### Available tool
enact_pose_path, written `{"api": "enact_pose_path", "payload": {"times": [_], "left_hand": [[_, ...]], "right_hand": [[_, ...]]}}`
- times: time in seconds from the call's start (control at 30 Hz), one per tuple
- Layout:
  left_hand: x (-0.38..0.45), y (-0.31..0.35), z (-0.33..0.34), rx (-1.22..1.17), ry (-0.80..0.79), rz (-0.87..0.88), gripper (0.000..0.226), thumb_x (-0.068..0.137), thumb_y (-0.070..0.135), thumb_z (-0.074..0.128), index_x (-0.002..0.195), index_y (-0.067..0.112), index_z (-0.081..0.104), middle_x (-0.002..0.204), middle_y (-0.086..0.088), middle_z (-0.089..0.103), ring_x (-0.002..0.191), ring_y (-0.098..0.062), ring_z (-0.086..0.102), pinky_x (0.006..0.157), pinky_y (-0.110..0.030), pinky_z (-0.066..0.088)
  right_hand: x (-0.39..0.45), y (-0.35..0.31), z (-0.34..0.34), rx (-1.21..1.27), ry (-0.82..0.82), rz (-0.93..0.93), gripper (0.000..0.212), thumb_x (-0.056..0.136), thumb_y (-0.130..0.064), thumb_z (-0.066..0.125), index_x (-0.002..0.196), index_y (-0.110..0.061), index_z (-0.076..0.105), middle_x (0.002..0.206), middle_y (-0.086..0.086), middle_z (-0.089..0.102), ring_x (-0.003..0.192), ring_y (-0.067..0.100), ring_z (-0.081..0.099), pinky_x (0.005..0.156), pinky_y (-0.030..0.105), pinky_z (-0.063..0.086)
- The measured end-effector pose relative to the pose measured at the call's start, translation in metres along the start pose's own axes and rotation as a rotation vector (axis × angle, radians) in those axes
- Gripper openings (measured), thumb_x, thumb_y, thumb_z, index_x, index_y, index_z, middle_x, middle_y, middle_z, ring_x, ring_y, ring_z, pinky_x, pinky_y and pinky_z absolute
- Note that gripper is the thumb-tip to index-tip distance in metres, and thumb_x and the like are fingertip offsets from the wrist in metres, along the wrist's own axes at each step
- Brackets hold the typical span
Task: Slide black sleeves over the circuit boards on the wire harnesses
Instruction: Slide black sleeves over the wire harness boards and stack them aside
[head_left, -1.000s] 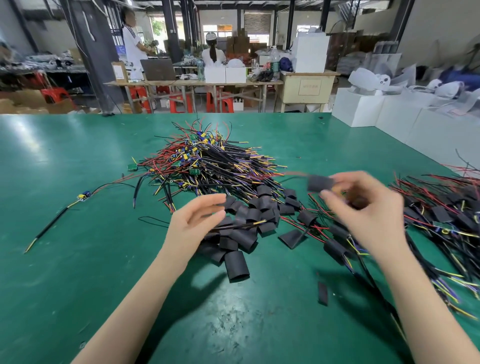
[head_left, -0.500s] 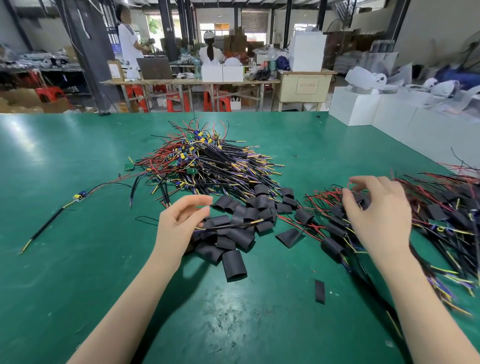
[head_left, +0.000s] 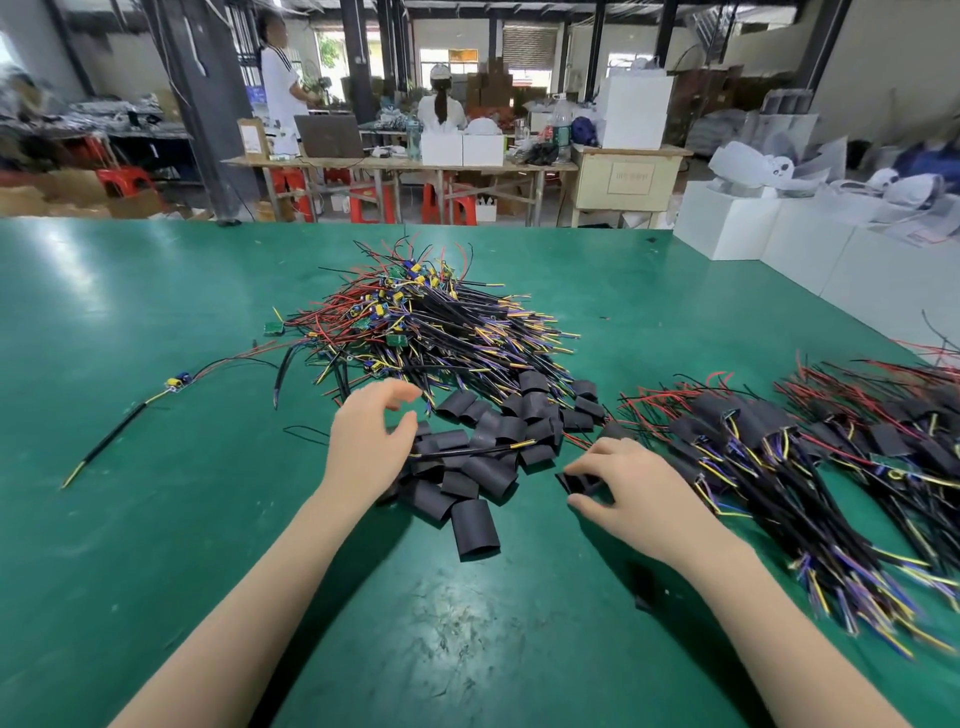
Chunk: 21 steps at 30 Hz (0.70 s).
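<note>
Right, your right hand (head_left: 631, 486) is pinching one black sleeve (head_left: 576, 480) off the bench (head_left: 156, 519), just right of the sleeve pile (head_left: 483, 447). Left hand (head_left: 371, 441) hovers over that pile, fingers loosely curled, empty. Squeeze the sleeve mouth round before threading; unsleeved harnesses (head_left: 415, 322) lie beyond the pile.

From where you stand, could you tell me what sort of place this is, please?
Probably a small electronics assembly workshop: a green workbench carries a heap of wire harnesses and loose black sleeves, and other workers sit at cluttered tables behind.
</note>
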<state>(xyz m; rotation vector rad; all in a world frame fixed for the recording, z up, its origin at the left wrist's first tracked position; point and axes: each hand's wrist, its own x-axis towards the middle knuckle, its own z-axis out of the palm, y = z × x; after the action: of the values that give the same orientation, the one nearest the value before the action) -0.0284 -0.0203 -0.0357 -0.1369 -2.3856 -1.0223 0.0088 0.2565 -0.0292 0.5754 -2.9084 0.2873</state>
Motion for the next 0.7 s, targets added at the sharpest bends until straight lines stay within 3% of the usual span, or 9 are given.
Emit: {"api": "enact_pose_path", "payload": {"times": [0.17,0.3,0.37,0.53,0.6,0.7], "left_hand": [[0.044,-0.009,0.018,0.258,-0.266,0.084,0.039,0.092,0.010,0.059,0.131,0.009,0.054,0.128,-0.009,0.059,0.124,-0.027,0.046,0.101,-0.037,0.038],[0.071,-0.017,0.034,0.383,-0.449,0.056,0.050,0.098,0.009,0.048,0.147,0.010,0.035,0.137,-0.016,0.051,0.133,-0.033,0.036,0.101,-0.044,0.038],[0.076,-0.023,0.038,0.449,-0.507,0.063,0.050,0.099,0.014,0.048,0.148,0.012,0.034,0.144,-0.014,0.046,0.134,-0.033,0.034,0.106,-0.045,0.036],[0.077,-0.031,0.032,0.508,-0.348,0.138,0.023,0.092,0.017,0.063,0.114,0.013,0.067,0.110,-0.010,0.064,0.111,-0.030,0.051,0.095,-0.040,0.042],[0.076,-0.031,0.025,0.503,-0.320,0.208,0.015,0.091,0.012,0.064,0.104,0.010,0.071,0.101,-0.011,0.065,0.103,-0.031,0.051,0.089,-0.041,0.043],[0.073,-0.029,0.013,0.378,-0.079,0.296,0.012,0.091,0.001,0.059,0.099,0.001,0.069,0.099,-0.016,0.064,0.096,-0.034,0.053,0.085,-0.044,0.044]], "right_hand": [[0.003,-0.003,0.004,-0.022,0.068,-0.023,0.034,0.091,-0.046,0.054,0.119,-0.028,0.062,0.112,-0.008,0.059,0.107,0.015,0.043,0.090,0.026,0.037],[0.004,-0.005,0.005,-0.009,0.075,-0.046,0.034,0.091,-0.045,0.054,0.119,-0.028,0.063,0.114,-0.008,0.059,0.111,0.016,0.043,0.091,0.032,0.038],[0.004,-0.005,0.006,-0.019,0.060,-0.061,0.033,0.091,-0.046,0.054,0.117,-0.029,0.064,0.114,-0.009,0.059,0.112,0.016,0.043,0.089,0.032,0.038],[0.006,-0.004,0.008,-0.018,0.097,-0.047,0.031,0.091,-0.043,0.055,0.115,-0.027,0.065,0.114,-0.009,0.060,0.112,0.019,0.045,0.088,0.033,0.037],[0.009,-0.006,0.009,0.006,0.144,-0.006,0.030,0.091,-0.040,0.055,0.115,-0.025,0.064,0.113,-0.007,0.060,0.111,0.019,0.047,0.088,0.034,0.036],[0.012,-0.010,0.011,0.044,0.189,0.022,0.028,0.091,-0.032,0.058,0.116,-0.020,0.062,0.116,-0.002,0.059,0.113,0.023,0.047,0.090,0.035,0.037]]}}
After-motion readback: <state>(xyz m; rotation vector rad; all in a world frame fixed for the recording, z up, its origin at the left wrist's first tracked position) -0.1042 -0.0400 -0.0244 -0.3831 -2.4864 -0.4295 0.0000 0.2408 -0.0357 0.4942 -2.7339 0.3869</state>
